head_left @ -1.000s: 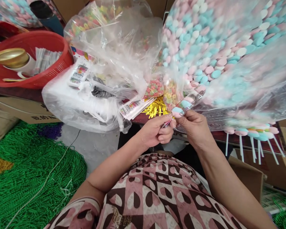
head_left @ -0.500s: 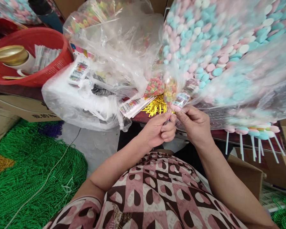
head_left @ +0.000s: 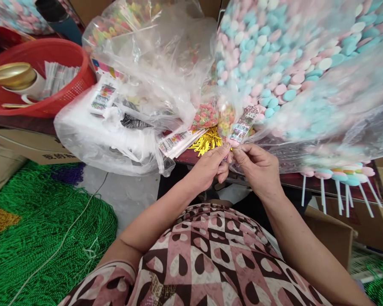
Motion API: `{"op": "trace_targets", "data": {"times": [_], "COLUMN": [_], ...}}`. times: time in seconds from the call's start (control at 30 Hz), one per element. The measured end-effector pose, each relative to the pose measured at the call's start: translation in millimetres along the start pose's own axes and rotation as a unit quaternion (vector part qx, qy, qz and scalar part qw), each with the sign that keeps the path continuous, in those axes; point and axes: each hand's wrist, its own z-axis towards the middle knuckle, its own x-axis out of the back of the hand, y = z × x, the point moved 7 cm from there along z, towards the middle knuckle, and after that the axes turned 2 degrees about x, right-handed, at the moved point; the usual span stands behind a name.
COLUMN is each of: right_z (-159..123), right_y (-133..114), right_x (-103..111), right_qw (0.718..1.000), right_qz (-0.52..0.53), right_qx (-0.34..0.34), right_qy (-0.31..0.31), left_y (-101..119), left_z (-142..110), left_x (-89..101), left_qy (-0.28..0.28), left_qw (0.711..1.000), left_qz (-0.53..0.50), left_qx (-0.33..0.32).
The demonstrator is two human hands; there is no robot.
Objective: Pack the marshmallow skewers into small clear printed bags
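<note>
Left of frame: the red basket [head_left: 88,80] holds a stock of flat printed sachets [head_left: 61,78], apparently unused. At centre, a fan of gold twist ties [head_left: 207,142] lies near the fingers, also apparently unused. The left hand [head_left: 212,168], just right of the ties, clamps thumb and forefinger on the gathered lower end of the printed packet [head_left: 243,123]; its other fingers are curled. The right hand [head_left: 258,166] pinches thumb and forefinger on the same end, so both hands work at one point. The packet is judged to be filled. A trace of yellow shows at the gathered end, but whether a tie is fully fastened there cannot be told. At the right edge, a row of stick candies [head_left: 347,175] lies on the worktop [head_left: 377,189]; these appear not yet bagged.

Materials, left to right: the heap of green strands [head_left: 51,229] is glossy and finely ridged. The basket is rigid perforated plastic with a round rim. The white bag [head_left: 86,140] at left centre is thin, translucent, crumpled film. The ties are narrow metallic strips. The packet is a slim clear sleeve with dense print and a barcode, tilted toward the upper right. The large clear bag [head_left: 284,63] at upper right contains matte, rounded discs in pink, blue and white. The stick candies have smooth oval heads on straight white sticks.
</note>
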Motion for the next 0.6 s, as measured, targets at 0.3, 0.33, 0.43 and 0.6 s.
{"op": "trace_targets", "data": {"times": [0.3, 0.33, 0.43, 0.6], "right_z": [7, 11, 23, 18], "right_y": [-25, -19, -11, -48], "right_x": [12, 14, 25, 19], "right_qw": [0.987, 0.992, 0.995, 0.989], "right_qz": [-0.136, -0.111, -0.053, -0.083], "right_qx": [0.078, 0.061, 0.035, 0.106], "right_qy": [0.027, 0.029, 0.076, 0.066], "left_y": [69, 78, 87, 66], "left_z": [-12, -18, -35, -20], "left_x": [-9.0, -11.7, -21.2, -3.5], "left_qy": [-0.064, -0.082, -0.121, -0.021], "left_qw": [0.970, 0.964, 0.938, 0.960], "left_qz": [0.033, 0.027, 0.137, 0.217], "left_qx": [-0.230, -0.252, -0.295, -0.177]}}
